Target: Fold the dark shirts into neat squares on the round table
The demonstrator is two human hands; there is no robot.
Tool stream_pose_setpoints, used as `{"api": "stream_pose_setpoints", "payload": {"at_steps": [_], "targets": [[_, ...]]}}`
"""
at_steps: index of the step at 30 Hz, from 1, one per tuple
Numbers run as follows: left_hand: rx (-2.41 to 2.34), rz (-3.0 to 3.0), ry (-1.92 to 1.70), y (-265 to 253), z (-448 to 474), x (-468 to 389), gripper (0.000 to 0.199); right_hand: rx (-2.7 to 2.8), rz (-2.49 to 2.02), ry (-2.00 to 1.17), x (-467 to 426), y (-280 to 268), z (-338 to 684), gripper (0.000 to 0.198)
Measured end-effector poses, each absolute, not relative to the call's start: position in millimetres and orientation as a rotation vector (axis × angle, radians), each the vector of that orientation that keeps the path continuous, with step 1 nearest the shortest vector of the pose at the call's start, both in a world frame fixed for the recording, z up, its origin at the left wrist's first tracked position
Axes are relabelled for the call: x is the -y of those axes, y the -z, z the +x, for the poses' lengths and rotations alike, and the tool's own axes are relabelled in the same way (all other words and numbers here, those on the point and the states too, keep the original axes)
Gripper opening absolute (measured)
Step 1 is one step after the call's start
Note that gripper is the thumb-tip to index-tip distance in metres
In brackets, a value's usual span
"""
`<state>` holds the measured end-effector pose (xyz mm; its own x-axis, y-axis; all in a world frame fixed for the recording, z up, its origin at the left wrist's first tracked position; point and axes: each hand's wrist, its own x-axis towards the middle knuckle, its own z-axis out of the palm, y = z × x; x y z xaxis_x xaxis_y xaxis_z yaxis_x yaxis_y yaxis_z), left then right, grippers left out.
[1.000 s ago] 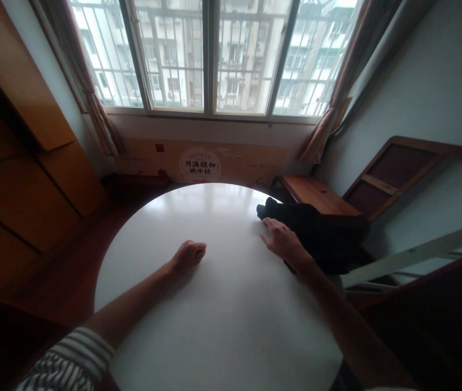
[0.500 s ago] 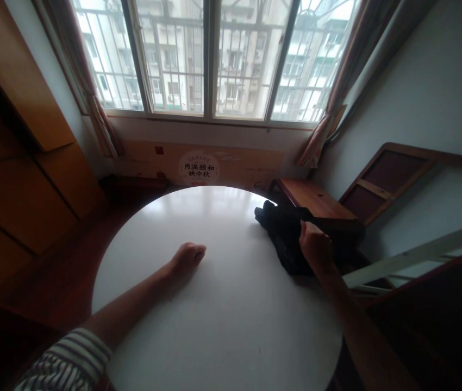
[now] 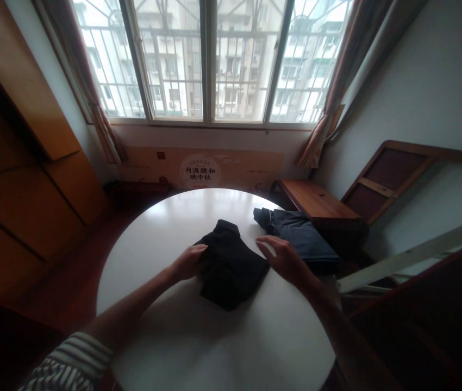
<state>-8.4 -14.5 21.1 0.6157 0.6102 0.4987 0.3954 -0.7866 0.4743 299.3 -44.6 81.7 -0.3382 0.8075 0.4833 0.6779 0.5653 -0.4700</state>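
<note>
A crumpled black garment (image 3: pixel 233 271) lies on the middle of the round white table (image 3: pixel 198 347); its exact kind cannot be made out. At its left edge, my left hand (image 3: pixel 190 262) has its fingers closed on the cloth. My right hand (image 3: pixel 282 258) is by the garment's right edge, thumb and fingers apart, between it and a folded dark blue-grey garment (image 3: pixel 302 233). That folded garment is at the table's right edge, with a black rolled-looking end at its far left corner.
Beyond the table's right side stands a low brown wooden bench (image 3: pixel 316 198). A wooden-framed panel (image 3: pixel 389 174) leans on the right wall, with a pale rail (image 3: pixel 414 255) below it. Orange-brown cabinets (image 3: pixel 23 195) stand left; a barred window (image 3: pixel 210 65) is ahead.
The black garment has come from the right edge to the table's middle, uncovering the folded blue-grey one. My right hand has moved left and opened; my left hand now holds the black garment's edge.
</note>
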Motion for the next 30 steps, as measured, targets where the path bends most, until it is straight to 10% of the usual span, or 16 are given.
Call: {"api": "stream_pose_setpoints", "payload": {"at_steps": [4, 10, 21, 27, 30], "targets": [[-1.178, 2.179, -1.487, -65, -23, -24, 0.034, 1.905, -1.855, 0.432, 18, -64, 374, 0.045], [-1.396, 1.905, -2.243, -150, -60, -89, 0.024, 1.863, -2.083, 0.49, 19, -27, 410, 0.044], [-1.115, 2.669, -0.557, -24, -49, 2, 0.049, 1.299, -1.712, 0.321, 2, -77, 380, 0.056], [-1.03, 2.533, -1.058, -61, -19, 28, 0.089, 1.653, -1.139, -0.373, 42, -105, 274, 0.052], [-1.017, 2.502, -0.944, -60, -2, 37, 0.065, 1.996, -0.834, -0.781, 61, -98, 246, 0.041]]}}
